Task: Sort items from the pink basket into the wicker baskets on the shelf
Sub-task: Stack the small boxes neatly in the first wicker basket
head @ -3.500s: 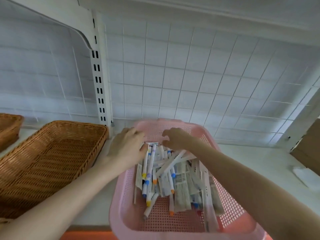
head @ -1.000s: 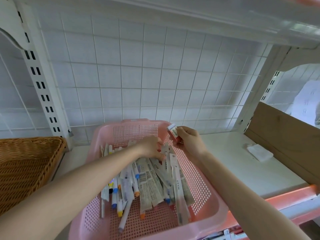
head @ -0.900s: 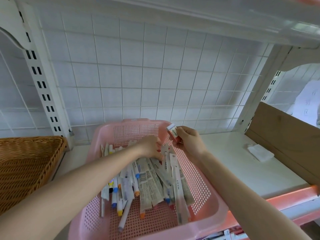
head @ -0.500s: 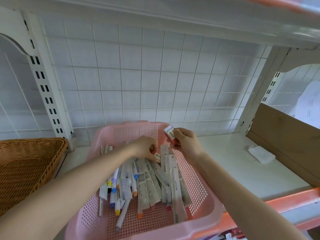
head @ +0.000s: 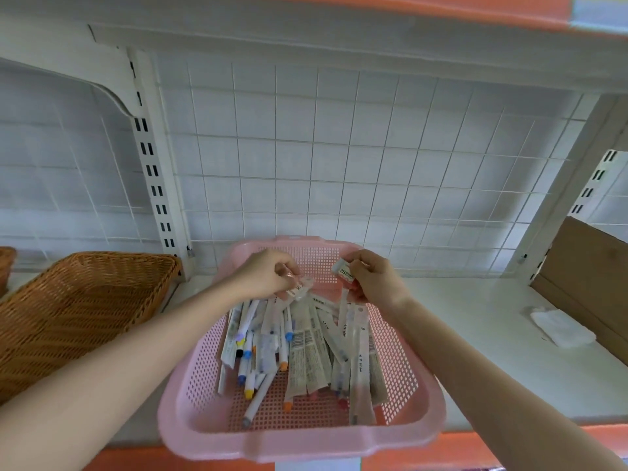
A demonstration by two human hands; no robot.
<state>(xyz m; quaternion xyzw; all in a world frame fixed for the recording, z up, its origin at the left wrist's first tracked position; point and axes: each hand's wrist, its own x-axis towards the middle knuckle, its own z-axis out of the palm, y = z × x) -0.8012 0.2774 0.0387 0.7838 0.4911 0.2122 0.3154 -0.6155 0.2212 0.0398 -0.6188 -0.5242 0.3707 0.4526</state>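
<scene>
The pink basket (head: 299, 443) stands on the white shelf in front of me, holding several wrapped pens and markers (head: 292, 348). My right hand (head: 372, 278) holds a small white-and-red eraser (head: 344, 270) above the basket's far right corner. My left hand (head: 268, 275) pinches a small clear-wrapped packet (head: 299, 287) over the far end of the pile. A brown wicker basket (head: 68, 311) sits to the left of the pink one; I see nothing inside it.
The rim of a second wicker basket (head: 6, 263) shows at the far left edge. A white slotted upright (head: 154, 178) rises between the wicker and pink baskets. A folded white cloth (head: 560, 326) and a cardboard panel (head: 591, 273) lie at the right. A wire grid backs the shelf.
My left hand has lifted from the pile with a small packet pinched in it. My right hand keeps holding the eraser. The camera view has swung left, showing more of the wicker basket.
</scene>
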